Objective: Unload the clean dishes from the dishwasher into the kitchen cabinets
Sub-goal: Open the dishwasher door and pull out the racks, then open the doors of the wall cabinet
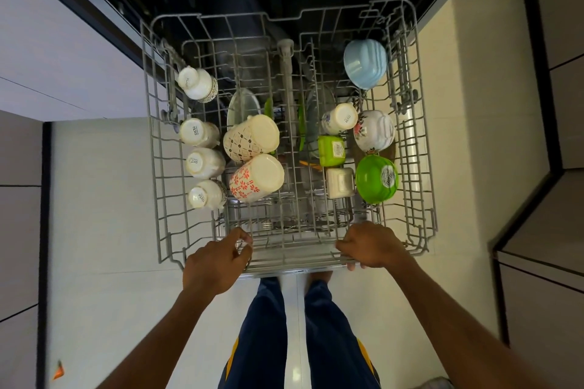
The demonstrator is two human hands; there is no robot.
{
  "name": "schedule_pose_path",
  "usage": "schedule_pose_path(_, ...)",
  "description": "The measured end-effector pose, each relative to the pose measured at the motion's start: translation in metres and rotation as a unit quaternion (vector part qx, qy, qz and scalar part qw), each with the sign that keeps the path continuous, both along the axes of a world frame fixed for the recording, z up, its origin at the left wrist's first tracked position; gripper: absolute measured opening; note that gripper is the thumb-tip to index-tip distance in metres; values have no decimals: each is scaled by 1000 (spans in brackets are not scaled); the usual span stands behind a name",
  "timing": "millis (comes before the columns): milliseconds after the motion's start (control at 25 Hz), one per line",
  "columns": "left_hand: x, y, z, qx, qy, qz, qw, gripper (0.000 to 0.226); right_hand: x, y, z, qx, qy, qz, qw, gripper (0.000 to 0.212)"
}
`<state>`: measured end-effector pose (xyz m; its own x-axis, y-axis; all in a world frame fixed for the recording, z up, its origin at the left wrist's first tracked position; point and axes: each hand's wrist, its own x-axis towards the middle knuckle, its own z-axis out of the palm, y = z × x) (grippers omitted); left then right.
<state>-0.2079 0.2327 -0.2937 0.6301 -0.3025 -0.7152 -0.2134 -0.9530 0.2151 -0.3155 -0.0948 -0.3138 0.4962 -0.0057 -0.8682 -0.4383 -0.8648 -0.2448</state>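
Grey wire rack (cups upside down) held at its near edge by left grip and right grip.

A single wide-angle view comes from the person's head, looking almost straight down. It faces forward into the open dishwasher, whose dark cavity fills the top edge, and takes in the pulled-out grey wire rack at the centre from close range. Both forearms reach in from the bottom edge, with the person's legs and the pale tiled floor directly below the lens (straight lines bow toward the frame's margins). No second view is given.
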Motion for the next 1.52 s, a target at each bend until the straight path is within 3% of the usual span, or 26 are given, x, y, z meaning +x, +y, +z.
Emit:
schedule_pose_path(160, -3, -2, 0, -22, -42, 40, 998, 23, -7, 4, 2, -43, -137, -120, 982, 33)
schedule_pose_path(280, -11, 0, 1, -79, -146, 50, 985, 21, -15, 10, 11, -64, -312, -176, 932, 2)
schedule_pose_path(400, -20, -2, 9, -70, -234, 23, 969, 34, -23, 14, 14, -97, -431, -149, 885, 28)
schedule_pose_path(600, -3, -10, 31, -73, -281, -70, 954, 55, -4, 17, 41, -200, -381, -49, 901, 66)
schedule_pose_path(760, 45, -18, 94, -135, -341, -77, 927, 69, 39, 15, 102, -200, -415, -58, 886, 81)
schedule_pose_path(960, 142, -33, 260, -189, -436, -84, 876, 72, 134, -11, 255, -154, -556, -49, 815, 88)
schedule_pose_path(1120, 215, -33, 438, -143, -541, -205, 803, 73, 212, -24, 425, -170, -668, 42, 723, 88)
schedule_pose_path(1360, 253, 21, 732, -120, -730, -116, 662, 70, 280, 3, 702, -160, -822, 108, 536, 81)
schedule_pose_path(1520, 239, 79, 843, -79, -785, -70, 610, 64, 294, 35, 800, -134, -857, 134, 479, 78)
